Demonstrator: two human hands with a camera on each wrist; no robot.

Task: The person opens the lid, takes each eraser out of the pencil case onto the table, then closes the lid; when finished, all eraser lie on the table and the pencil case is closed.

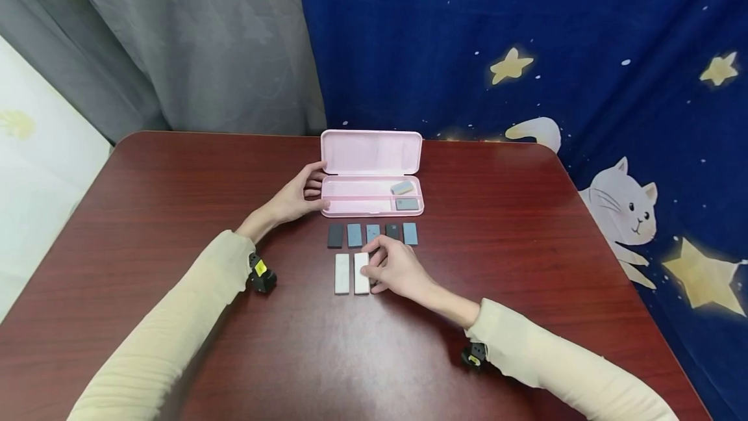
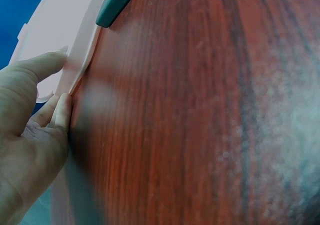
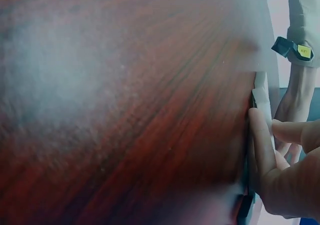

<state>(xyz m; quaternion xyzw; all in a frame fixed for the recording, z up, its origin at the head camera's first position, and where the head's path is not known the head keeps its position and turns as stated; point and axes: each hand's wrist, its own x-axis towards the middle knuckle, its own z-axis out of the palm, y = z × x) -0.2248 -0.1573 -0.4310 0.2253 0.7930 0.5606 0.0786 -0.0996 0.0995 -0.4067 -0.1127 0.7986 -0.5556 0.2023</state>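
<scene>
A pink pencil case (image 1: 356,206) lies with its lid raised at the back of the table. My left hand (image 1: 295,199) holds its left end; in the left wrist view the thumb (image 2: 47,65) reaches over the rim while fingers touch the outer side. Further forward, my right hand (image 1: 400,268) pinches a long white block (image 1: 361,278), thumb at its right side and index finger near its far end. Beside that block lies a similar white block (image 1: 341,275). Something dark shows partly under the right hand.
Just in front of the case runs a row of small blue and black blocks (image 1: 354,236), some partly covered by the right hand. Inside the case's right end are a pale two-tone block (image 1: 402,188) and a grey-blue block (image 1: 406,204). Curtains hang behind the table (image 1: 497,213).
</scene>
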